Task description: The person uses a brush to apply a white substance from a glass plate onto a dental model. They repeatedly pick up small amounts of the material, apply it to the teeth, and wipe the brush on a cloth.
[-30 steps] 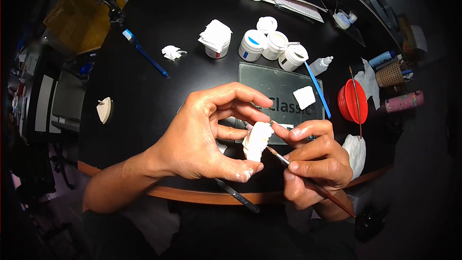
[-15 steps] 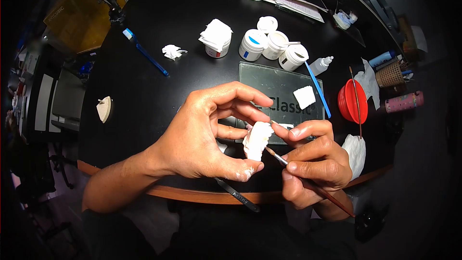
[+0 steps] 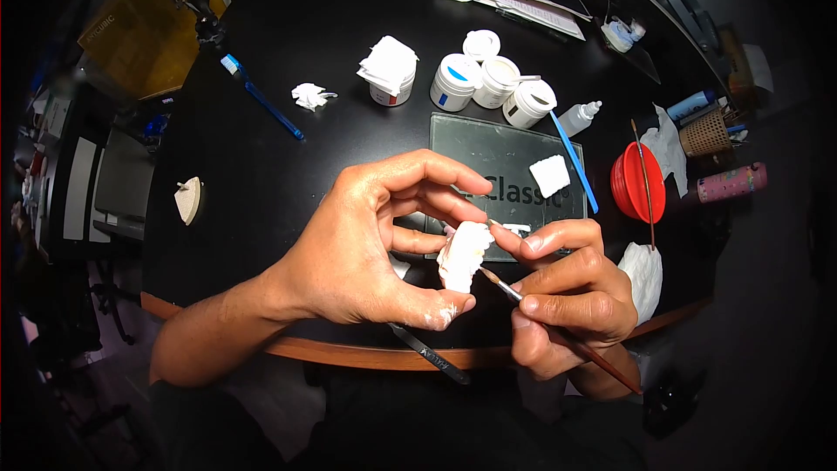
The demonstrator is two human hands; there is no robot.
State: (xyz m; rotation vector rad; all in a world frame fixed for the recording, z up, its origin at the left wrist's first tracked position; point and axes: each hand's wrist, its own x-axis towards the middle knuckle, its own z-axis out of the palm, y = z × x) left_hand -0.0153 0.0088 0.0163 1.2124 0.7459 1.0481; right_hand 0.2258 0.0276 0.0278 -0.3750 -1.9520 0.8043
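Between the thumb and fingers of my left hand (image 3: 370,240) is a small, lumpy white piece (image 3: 463,256), much like a plaster dental model. White residue marks that thumb. My right hand (image 3: 575,296) pinches a thin paintbrush (image 3: 504,285) with a dark red handle. The brush tip is right at the lower right edge of the white piece, and the right index fingertip comes close to its upper edge. Below both hands lies a glass slab (image 3: 462,144) with dark lettering, partly covered by them. A folded white pad (image 3: 549,176) rests on the slab.
Several white jars (image 3: 456,83) stand behind the slab, near a dropper bottle (image 3: 579,118). A red bowl (image 3: 636,183) with a brush across it sits right. A blue toothbrush (image 3: 266,103) lies left. Black tweezers (image 3: 432,354) stick out over the wooden front edge (image 3: 349,352).
Hands, white piece and brush keep nearly the same pose. The table scene is shifted slightly to the left in view.
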